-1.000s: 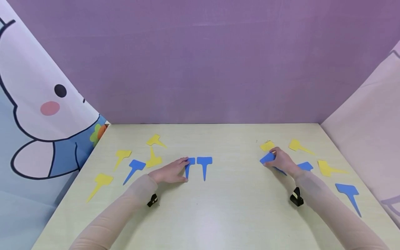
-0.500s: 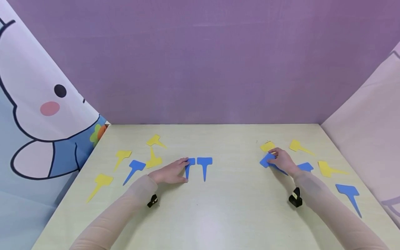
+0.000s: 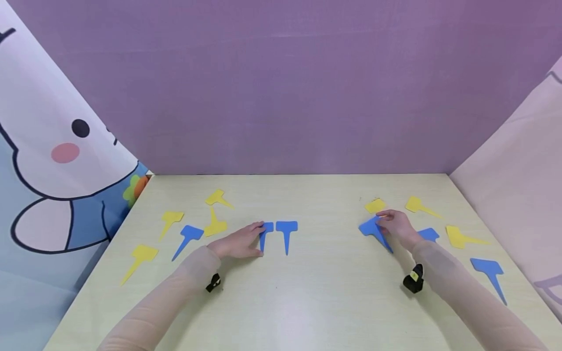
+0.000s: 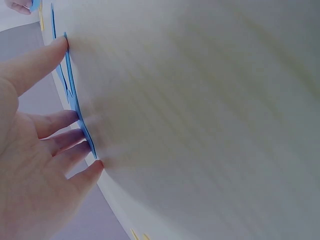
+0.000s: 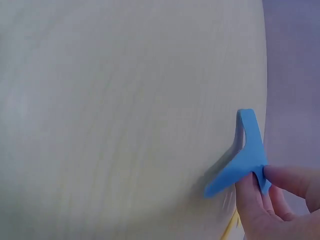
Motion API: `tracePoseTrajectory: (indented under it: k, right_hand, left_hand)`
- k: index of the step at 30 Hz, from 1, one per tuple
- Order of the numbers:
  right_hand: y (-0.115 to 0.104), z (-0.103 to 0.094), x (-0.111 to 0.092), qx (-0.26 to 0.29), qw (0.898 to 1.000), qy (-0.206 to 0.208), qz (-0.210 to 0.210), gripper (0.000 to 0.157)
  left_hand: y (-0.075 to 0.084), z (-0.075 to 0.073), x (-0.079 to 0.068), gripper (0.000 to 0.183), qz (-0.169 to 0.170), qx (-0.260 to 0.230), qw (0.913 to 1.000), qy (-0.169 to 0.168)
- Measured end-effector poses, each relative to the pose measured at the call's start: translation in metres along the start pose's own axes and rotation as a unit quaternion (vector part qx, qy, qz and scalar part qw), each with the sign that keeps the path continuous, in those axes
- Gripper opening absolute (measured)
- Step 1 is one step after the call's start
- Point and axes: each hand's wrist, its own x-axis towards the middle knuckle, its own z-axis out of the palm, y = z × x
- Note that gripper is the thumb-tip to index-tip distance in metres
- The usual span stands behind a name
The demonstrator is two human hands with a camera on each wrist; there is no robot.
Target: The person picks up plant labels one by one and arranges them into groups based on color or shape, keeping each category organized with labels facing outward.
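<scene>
My right hand [image 3: 398, 228] pinches a blue T-shaped plant label [image 3: 371, 227] by one end of its head, between thumb and fingers. In the right wrist view this held label [image 5: 250, 155] is tilted up off the tabletop, its stem pointing away from the hand. On the left, my left hand [image 3: 240, 242] rests its thumb and outstretched fingertips on another blue plant label [image 3: 268, 226], which lies flat and is partly covered. Just to the right of it lies a second blue label [image 3: 287, 227], stem toward me. The left wrist view shows the touched label [image 4: 75, 100] edge-on under the fingertips.
Several yellow labels [image 3: 145, 252] and a blue label [image 3: 191, 233] lie loose at the left of the table [image 3: 307, 297]. More yellow labels [image 3: 457, 237] and blue labels [image 3: 487, 267] are spread at the right. A purple backdrop [image 3: 290, 97] rises behind the table.
The label in my right hand has swung round and shifted slightly left, so more of its head and stem shows. My left hand stays on its label.
</scene>
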Motion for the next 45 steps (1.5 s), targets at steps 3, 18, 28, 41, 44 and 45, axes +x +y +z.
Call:
tracePoseTrajectory:
  k: [3, 18, 28, 41, 44, 45]
  right_hand:
    - [-0.002, 0.003, -0.003, 0.034, 0.999, -0.003, 0.007, 0.040]
    - [-0.016, 0.022, -0.010, 0.197, 0.978, -0.046, 0.043, 0.050]
    - [-0.021, 0.037, -0.007, 0.236, 0.969, -0.065, 0.044, 0.048]
    - [-0.036, 0.061, 0.000, 0.260, 0.960, -0.085, 0.056, 0.048]
    - [-0.039, 0.066, 0.001, 0.261, 0.960, -0.085, 0.059, 0.048]
    - [-0.040, 0.067, 0.002, 0.262, 0.959, -0.087, 0.058, 0.048]
  left_hand:
    - [0.000, 0.000, 0.000, 0.073, 0.000, 0.004, 1.0000, 0.001]
    - [0.001, 0.000, 0.000, 0.072, -0.001, 0.004, 1.0000, 0.004]
    - [0.001, 0.000, 0.000, 0.073, -0.001, 0.004, 1.0000, 0.002]
    - [0.001, 0.000, 0.001, 0.073, 0.001, 0.006, 1.0000, 0.006]
    - [0.001, 0.000, 0.001, 0.073, 0.004, 0.007, 0.9999, 0.006]
    - [0.001, 0.000, 0.001, 0.073, 0.005, 0.007, 0.9999, 0.007]
